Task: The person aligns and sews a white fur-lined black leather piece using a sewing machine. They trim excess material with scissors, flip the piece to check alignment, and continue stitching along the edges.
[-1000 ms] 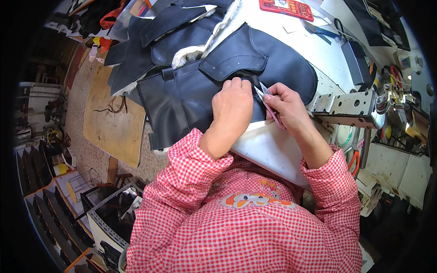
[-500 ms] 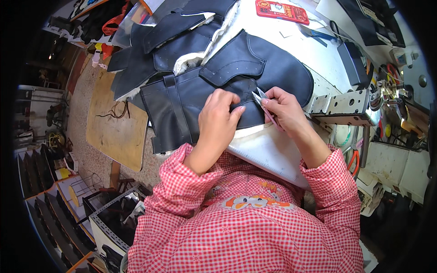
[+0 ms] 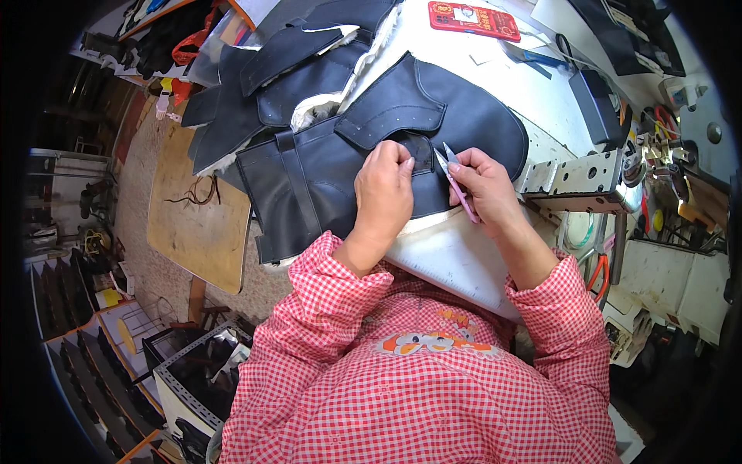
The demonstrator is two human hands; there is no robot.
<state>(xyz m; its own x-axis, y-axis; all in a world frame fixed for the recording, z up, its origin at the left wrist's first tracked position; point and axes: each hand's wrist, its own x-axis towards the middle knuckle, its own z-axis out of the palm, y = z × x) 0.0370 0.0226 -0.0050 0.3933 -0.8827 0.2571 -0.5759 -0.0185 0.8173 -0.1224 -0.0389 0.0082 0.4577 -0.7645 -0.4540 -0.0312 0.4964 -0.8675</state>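
Thread snips [image 3: 463, 195] with pink handles and pointed metal blades are in my right hand [image 3: 490, 184], their tips pointing up and away over the black leather. My left hand [image 3: 384, 193] is closed, fingertips pinched together at the edge of a small stitched patch [image 3: 421, 153]; what they grip, if anything, is hidden. Both hands are over a large sewn black leather piece [image 3: 263, 189] with a strap [image 3: 296, 182] across it and pale fleece along its edges. A shaped, stitched flap [image 3: 398, 104] lies just beyond my left fingers.
More black fleece-lined pieces [image 3: 301, 69] are heaped at the far left of the white table [image 3: 448, 255]. A red printed card [image 3: 473, 21] lies at the back. On the right stands a sewing machine arm [image 3: 580, 182]. A worn wooden board [image 3: 201, 216] is to the left.
My left hand has moved right and slightly away, its fingers drawing into a pinch by the patch. The leather has shifted slightly left. The snips stay in my right hand, turned a little more upright.
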